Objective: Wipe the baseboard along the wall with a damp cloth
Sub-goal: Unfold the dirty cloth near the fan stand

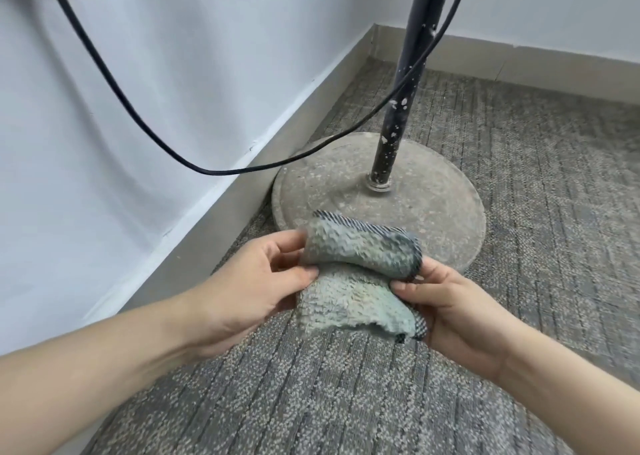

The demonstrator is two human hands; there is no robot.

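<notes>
1. The left hand (242, 291) pinches the left edge of the cloth (356, 274) between thumb and fingers, its grip closed on the fabric.
2. The right hand (460, 312) grips the cloth's right edge the same way.
3. The cloth, pale green with a dark striped border, is folded over and held above the carpet (346, 402), clear of the baseboard (221, 212).
4. The baseboard runs along the white wall (104, 142) at left.
5. A round stand base (433, 208) sits just beyond the cloth, its pole (398, 118) upright, with a black cable (138, 122) hanging across the wall.
</notes>
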